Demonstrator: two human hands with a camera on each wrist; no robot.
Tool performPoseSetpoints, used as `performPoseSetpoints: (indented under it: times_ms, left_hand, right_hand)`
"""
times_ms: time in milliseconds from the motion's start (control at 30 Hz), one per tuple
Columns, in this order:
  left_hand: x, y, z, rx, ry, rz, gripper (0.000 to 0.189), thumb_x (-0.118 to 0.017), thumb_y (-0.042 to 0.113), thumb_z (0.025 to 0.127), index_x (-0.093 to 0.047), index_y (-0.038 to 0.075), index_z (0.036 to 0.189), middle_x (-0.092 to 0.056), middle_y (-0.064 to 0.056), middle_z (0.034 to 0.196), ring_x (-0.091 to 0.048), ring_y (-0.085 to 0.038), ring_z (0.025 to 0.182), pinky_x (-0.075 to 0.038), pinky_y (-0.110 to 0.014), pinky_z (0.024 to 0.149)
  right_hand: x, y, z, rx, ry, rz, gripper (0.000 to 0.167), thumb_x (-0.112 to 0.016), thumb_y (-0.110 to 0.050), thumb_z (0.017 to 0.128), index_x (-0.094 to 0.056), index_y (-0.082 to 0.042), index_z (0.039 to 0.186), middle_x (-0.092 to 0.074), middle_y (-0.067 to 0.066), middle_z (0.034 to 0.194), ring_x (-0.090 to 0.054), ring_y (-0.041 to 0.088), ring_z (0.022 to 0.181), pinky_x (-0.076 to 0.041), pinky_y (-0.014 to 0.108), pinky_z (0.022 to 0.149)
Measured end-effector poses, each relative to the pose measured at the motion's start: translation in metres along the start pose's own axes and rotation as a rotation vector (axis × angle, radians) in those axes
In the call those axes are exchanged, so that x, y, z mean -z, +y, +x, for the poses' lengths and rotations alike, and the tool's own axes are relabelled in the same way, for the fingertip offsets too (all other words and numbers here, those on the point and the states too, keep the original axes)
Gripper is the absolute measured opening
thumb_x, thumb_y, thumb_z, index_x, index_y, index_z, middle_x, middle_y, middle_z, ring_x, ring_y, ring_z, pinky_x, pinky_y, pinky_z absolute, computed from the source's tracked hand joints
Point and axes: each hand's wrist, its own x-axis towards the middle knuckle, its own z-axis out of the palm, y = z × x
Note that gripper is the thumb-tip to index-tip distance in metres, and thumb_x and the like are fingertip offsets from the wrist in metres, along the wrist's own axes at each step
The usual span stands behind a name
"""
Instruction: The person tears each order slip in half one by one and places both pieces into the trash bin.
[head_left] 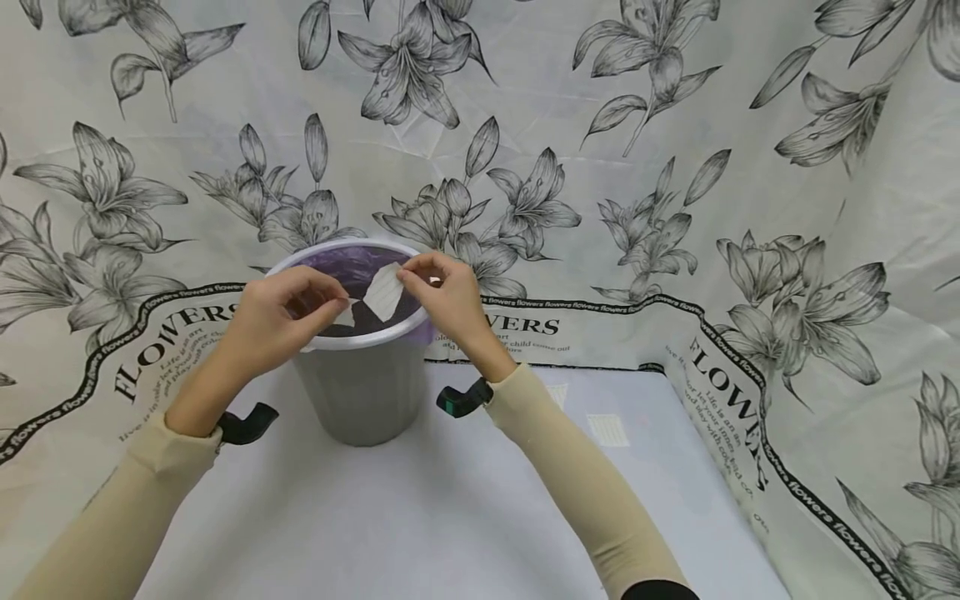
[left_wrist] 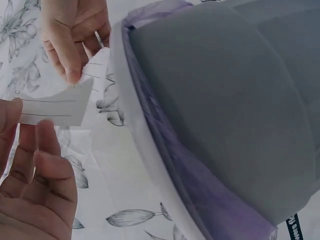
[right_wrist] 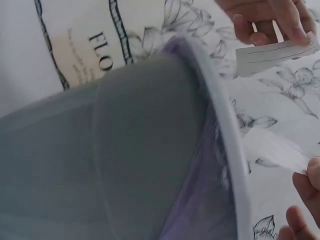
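Head view, bin: the grey bin (head_left: 362, 392), lined with a purple bag (head_left: 348, 262), stands on the white table (head_left: 450, 508) at about 9 o'clock of centre.
Head view, paper pieces: the left piece (head_left: 345, 315) and right piece (head_left: 385, 293) hang apart over the mouth; the left hand (head_left: 273, 321), at 8 o'clock of it, and the right hand (head_left: 448, 300), at 3, each pinch one.
Head view, spare slips: lined slips (head_left: 607, 430) lie between 3 and 4 o'clock of the bin.
Left wrist view, left piece: at 9 o'clock, clamped between thumb and fingers; its upper edge curves unevenly.
Right wrist view, right piece: at 3 to 4 o'clock, pinched; the left piece is separate, at 2.
Step in hand: probably tearing paper over the bin.
Next move: probably calls for loosening both pinches above the mouth, or regripping to tear smaller.
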Motion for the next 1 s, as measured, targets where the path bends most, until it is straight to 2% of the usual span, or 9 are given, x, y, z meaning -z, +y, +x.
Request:
performPoseSetpoints:
  times_ms: [133,333,467,667,833,1000]
  left_hand:
    - [-0.001,-0.007,-0.003,0.036,0.005,0.041,0.014,-0.078,-0.002,0.088,-0.075,0.007,0.098,-0.075,-0.005,0.089,-0.066,-0.002,0.072,-0.051,-0.009,0.066]
    - [-0.001,-0.015,-0.007,0.03,-0.041,0.13,0.014,-0.078,-0.003,0.088,-0.074,0.006,0.097,-0.074,-0.005,0.092,-0.071,-0.016,0.076,-0.049,-0.005,0.07]
    - [-0.002,-0.022,-0.006,0.05,-0.038,0.156,0.011,-0.076,-0.003,0.09,-0.074,0.005,0.097,-0.075,-0.007,0.091,-0.071,-0.019,0.073,-0.048,-0.005,0.068]
    - [-0.001,-0.03,-0.005,0.094,-0.032,0.191,0.007,-0.073,-0.002,0.092,-0.073,0.003,0.097,-0.076,-0.01,0.088,-0.07,-0.021,0.069,-0.046,-0.007,0.063]
    - [0.0,-0.035,-0.005,0.124,-0.042,0.212,0.005,-0.072,0.001,0.094,-0.073,0.002,0.098,-0.076,-0.012,0.088,-0.072,-0.024,0.072,-0.046,-0.006,0.066]
    - [0.002,-0.041,-0.007,0.142,-0.03,0.234,0.005,-0.071,0.001,0.094,-0.073,0.001,0.099,-0.075,-0.014,0.088,-0.073,-0.027,0.074,-0.043,-0.003,0.067]
  right_hand:
    - [-0.006,0.006,0.004,0.013,0.006,-0.114,0.01,-0.074,-0.019,0.097,-0.075,-0.01,0.102,-0.077,0.004,0.096,-0.069,0.014,0.084,-0.056,0.028,0.08]
    - [-0.01,0.01,0.002,0.061,-0.089,-0.245,0.01,-0.074,-0.018,0.096,-0.074,-0.01,0.101,-0.077,0.004,0.097,-0.069,0.022,0.095,-0.053,0.039,0.089]
    - [-0.01,0.009,0.002,0.077,-0.125,-0.271,0.009,-0.075,-0.017,0.096,-0.075,-0.009,0.1,-0.077,0.005,0.099,-0.068,0.026,0.103,-0.049,0.04,0.096]
    - [-0.006,0.008,0.003,0.047,-0.139,-0.275,0.008,-0.073,-0.017,0.097,-0.075,-0.01,0.101,-0.077,0.004,0.101,-0.069,0.022,0.104,-0.05,0.039,0.099]
    - [-0.005,0.01,0.005,0.023,-0.152,-0.303,0.011,-0.071,-0.017,0.098,-0.076,-0.009,0.104,-0.078,0.005,0.104,-0.07,0.022,0.106,-0.052,0.039,0.098]
    - [-0.004,0.012,0.006,0.008,-0.163,-0.332,0.018,-0.067,-0.018,0.1,-0.076,-0.008,0.112,-0.077,0.006,0.113,-0.067,0.023,0.116,-0.05,0.039,0.105]
